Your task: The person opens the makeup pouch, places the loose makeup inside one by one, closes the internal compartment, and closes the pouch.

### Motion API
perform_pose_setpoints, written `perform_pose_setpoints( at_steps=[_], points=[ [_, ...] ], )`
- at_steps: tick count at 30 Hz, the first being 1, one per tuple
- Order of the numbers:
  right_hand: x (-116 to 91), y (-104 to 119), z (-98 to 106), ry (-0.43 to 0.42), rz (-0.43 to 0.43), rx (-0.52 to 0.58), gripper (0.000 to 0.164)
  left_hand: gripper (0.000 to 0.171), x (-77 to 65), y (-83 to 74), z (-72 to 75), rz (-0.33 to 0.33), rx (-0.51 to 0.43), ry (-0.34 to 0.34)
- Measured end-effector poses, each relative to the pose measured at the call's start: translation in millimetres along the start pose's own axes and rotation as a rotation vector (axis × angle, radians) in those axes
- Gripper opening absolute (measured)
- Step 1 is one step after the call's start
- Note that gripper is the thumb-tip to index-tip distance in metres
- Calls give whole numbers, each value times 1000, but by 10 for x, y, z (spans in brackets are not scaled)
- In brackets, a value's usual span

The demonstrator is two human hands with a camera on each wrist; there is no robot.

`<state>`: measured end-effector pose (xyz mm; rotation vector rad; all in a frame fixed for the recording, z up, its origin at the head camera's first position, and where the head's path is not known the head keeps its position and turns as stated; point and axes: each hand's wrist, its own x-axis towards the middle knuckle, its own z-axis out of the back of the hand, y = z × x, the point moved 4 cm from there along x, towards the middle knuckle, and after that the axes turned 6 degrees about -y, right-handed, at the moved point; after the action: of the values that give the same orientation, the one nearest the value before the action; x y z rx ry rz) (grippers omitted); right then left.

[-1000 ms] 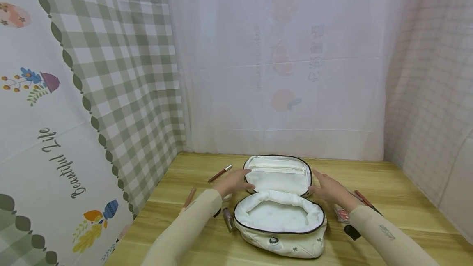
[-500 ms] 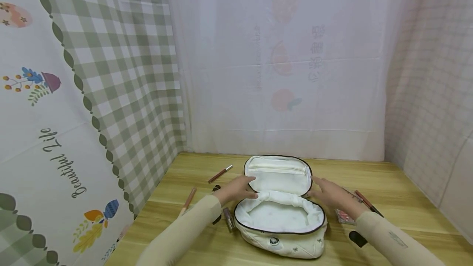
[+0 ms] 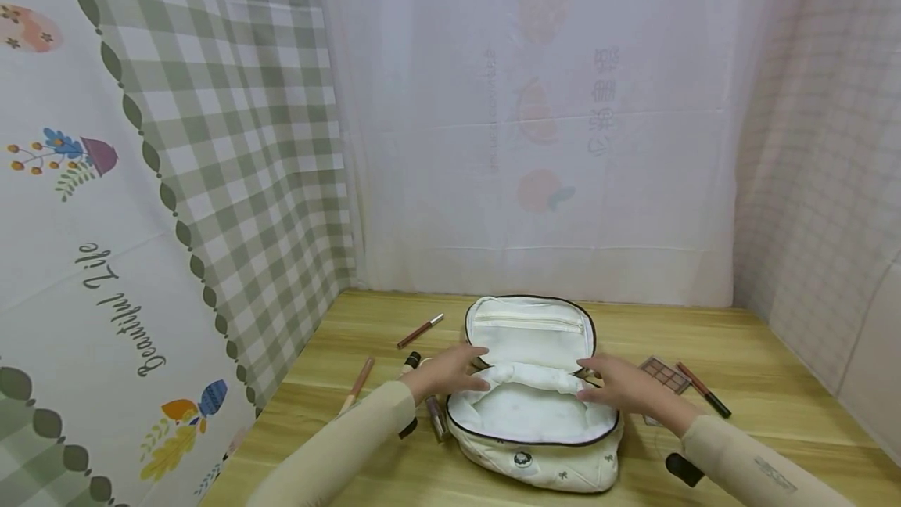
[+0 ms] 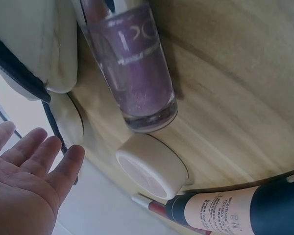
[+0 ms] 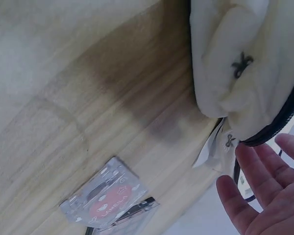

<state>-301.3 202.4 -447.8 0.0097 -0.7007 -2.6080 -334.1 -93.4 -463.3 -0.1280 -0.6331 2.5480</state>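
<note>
A cream quilted makeup bag (image 3: 535,466) with black piping stands on the table, its lid (image 3: 535,341) folded back and its white lining showing. At the back left of its opening is my left hand (image 3: 450,372), fingers spread and holding nothing. My right hand (image 3: 619,388) is at the opposite side, fingertips over the rim near the hinge. In the right wrist view its fingers (image 5: 264,171) are loosely extended right by the black zip edge. The left wrist view shows a purple glass bottle (image 4: 137,73) and a white jar (image 4: 152,164) beyond my left palm.
Left of the bag lie a foundation tube (image 4: 230,210), a lip gloss (image 3: 420,331) and a pinkish-brown stick (image 3: 361,380). To the right are an eyeshadow palette (image 3: 665,375), a red-and-black pencil (image 3: 704,390), a black item (image 3: 683,469) and a clear case (image 5: 108,198).
Both hands have come down from beside the raised lid toward the bag's opening, the right one also inward. The palette on the right is now uncovered. The bag has stayed in place.
</note>
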Motion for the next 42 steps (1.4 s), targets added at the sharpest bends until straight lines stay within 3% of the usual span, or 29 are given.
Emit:
perform_pose_setpoints(
  at_steps=[7,12,17,25,33,38,42],
  points=[
    [-127,85,57,55,72,21,69,67,-87,1,-5,-58,19,3],
    [-230,131,78,36,160,-26,82,65,-147,53,34,-31,-3,-4],
    [-292,121,25,45,155,-18,85,61,-184,134,100,0,-26,-34],
    [-340,88,-121,65,92,-44,95,52,-316,307,404,-61,-103,-172],
    [-375,120,-183,53,65,-128,97,51,-501,704,789,81,-116,-308],
    [-385,108,-206,33,52,-162,97,57,-740,949,892,192,-142,-328],
    [-379,92,-241,29,74,-157,95,58,-957,1090,932,260,-73,-341]
  ],
)
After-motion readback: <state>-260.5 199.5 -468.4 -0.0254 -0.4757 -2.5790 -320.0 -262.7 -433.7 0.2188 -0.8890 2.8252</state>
